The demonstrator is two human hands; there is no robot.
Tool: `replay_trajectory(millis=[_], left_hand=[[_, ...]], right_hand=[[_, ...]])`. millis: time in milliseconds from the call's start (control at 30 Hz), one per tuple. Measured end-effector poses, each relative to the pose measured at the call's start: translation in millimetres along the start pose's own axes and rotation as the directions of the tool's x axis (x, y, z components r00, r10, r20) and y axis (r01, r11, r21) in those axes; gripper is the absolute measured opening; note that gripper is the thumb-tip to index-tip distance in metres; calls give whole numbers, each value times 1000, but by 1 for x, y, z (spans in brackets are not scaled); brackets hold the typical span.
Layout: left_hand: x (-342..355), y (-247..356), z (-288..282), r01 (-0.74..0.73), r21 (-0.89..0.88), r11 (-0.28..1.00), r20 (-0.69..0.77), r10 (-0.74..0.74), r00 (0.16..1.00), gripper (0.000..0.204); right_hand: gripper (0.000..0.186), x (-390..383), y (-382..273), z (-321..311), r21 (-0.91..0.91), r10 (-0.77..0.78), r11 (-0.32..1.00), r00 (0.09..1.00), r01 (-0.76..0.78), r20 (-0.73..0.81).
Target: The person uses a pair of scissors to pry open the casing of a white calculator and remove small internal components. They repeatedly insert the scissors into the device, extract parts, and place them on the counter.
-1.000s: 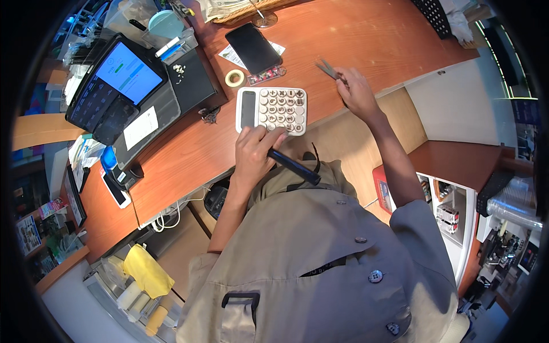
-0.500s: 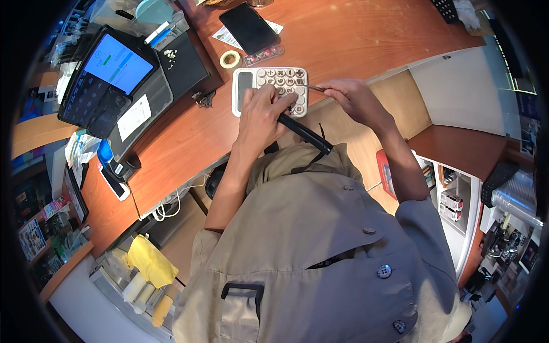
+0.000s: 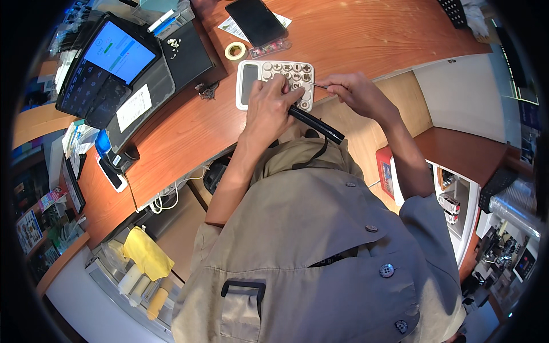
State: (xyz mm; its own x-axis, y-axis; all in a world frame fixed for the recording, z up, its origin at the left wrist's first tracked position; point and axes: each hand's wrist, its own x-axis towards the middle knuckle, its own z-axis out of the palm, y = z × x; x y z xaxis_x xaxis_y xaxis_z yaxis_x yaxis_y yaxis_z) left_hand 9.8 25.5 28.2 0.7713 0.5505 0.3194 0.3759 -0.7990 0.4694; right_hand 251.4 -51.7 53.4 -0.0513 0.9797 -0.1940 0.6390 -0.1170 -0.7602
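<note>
**Small tool at work on a calculator**

Wooden counter [image 3: 366,40] fills the far side of the scene, with a white calculator [image 3: 274,83] lying near its front edge. The left hand [image 3: 269,108] rests on the calculator's keys, fingers curled and pressed down, and clamps a black pen-like tool [image 3: 317,124] that juts out to the right. The right hand [image 3: 357,94] pinches a thin metal pick [image 3: 316,85] between thumb and fingertips, its point touching the keys at the calculator's right edge. A dark phone [image 3: 255,21] and a roll of tape [image 3: 235,50] lie farther back; a lit screen [image 3: 117,52] stands at far left. If the pick slips off a key, it could scratch the calculator or jab the left hand just beside it. The calculator might also slide toward the counter's edge.
</note>
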Motion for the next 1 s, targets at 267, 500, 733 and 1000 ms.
replay_trajectory(millis=[267, 500, 733, 1000], left_hand=[[2, -3, 2, -5, -10, 1000, -19, 5, 1000, 38], [12, -13, -2, -16, -103, 995, -91, 6, 996, 27], [25, -14, -1, -37, -95, 995, -4, 37, 999, 18], [31, -17, 2, 18, -82, 997, 47, -14, 999, 20]], right_hand=[[28, -3, -9, 11, 24, -6, 1000, 999, 8, -53], [30, -33, -6, 35, 295, 172, 949, 965, -108, -198], [29, -32, -3, 86, 546, 239, 837, 922, -38, -303], [28, -36, -18, 99, 575, 294, 818, 868, -13, -399]])
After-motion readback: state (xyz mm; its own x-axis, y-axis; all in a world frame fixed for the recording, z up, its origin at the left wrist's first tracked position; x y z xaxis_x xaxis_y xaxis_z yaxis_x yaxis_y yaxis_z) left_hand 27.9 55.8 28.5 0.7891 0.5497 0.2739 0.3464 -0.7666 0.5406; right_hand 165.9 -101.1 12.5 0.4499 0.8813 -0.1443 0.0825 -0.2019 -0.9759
